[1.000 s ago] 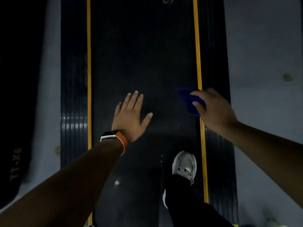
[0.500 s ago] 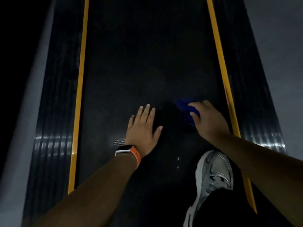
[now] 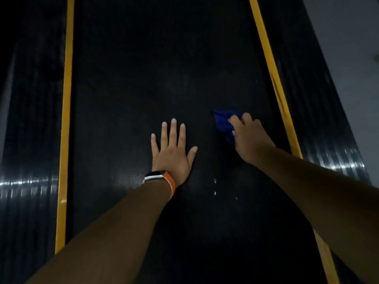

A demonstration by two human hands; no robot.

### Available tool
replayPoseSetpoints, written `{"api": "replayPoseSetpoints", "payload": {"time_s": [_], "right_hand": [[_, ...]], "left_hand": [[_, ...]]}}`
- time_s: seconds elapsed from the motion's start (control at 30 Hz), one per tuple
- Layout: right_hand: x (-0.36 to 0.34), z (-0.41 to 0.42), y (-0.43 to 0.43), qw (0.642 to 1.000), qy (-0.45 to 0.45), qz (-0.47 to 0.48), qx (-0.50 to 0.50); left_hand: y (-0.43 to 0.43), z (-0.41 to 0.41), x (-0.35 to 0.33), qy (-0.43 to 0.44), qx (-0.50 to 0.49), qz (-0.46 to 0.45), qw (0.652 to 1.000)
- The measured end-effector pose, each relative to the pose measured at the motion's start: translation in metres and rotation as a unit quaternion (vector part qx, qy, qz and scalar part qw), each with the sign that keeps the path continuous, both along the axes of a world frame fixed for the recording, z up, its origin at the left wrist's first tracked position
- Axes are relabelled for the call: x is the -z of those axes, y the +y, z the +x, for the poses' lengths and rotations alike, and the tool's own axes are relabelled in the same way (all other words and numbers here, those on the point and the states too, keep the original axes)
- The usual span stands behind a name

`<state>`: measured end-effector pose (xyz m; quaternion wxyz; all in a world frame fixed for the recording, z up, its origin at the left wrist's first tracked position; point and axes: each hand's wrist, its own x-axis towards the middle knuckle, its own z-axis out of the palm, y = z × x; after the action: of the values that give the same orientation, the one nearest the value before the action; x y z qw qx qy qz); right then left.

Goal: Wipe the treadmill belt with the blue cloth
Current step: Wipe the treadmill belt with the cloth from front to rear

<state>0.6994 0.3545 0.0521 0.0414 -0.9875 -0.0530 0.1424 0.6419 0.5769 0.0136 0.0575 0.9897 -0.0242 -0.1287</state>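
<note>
The black treadmill belt point(image 3: 153, 68) runs away from me between two yellow stripes. My right hand point(image 3: 249, 138) presses the crumpled blue cloth point(image 3: 223, 123) onto the belt right of centre; only the cloth's far left part shows past my fingers. Flat on the belt to the left of the cloth lies my left hand point(image 3: 172, 152), fingers spread and holding nothing, with an orange-strapped watch point(image 3: 162, 180) on the wrist.
Ribbed black side rails point(image 3: 28, 181) point(image 3: 320, 111) flank the belt outside the yellow stripes point(image 3: 65, 119) point(image 3: 272, 78). Grey floor point(image 3: 348, 37) lies at the far right. A few small pale specks point(image 3: 215, 186) sit on the belt near my arms.
The right hand has carried the cloth from the right yellow stripe inward over the belt. The view has tipped forward, and the white shoe has dropped out of sight. The left hand stays flat.
</note>
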Motion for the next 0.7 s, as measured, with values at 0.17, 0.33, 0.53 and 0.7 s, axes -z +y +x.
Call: {"api": "replayPoseSetpoints", "payload": {"time_s": [0.17, 0.33, 0.53, 0.7], "right_hand": [[0.005, 0.006, -0.003, 1.000, -0.015, 0.014, -0.001], [0.013, 0.007, -0.006, 0.996, -0.085, 0.013, -0.024], [0.022, 0.036, 0.010, 0.977, -0.178, 0.044, -0.107], [0.018, 0.044, 0.034, 0.960, -0.170, 0.055, -0.215]], "left_hand": [[0.000, 0.002, 0.005, -0.035, -0.004, -0.002, 0.999], [0.002, 0.000, 0.008, -0.085, -0.025, -0.035, 0.996], [0.000, 0.001, 0.007, -0.116, -0.038, -0.043, 0.992], [0.000, 0.001, 0.008, -0.135, -0.039, -0.031, 0.990]]}}
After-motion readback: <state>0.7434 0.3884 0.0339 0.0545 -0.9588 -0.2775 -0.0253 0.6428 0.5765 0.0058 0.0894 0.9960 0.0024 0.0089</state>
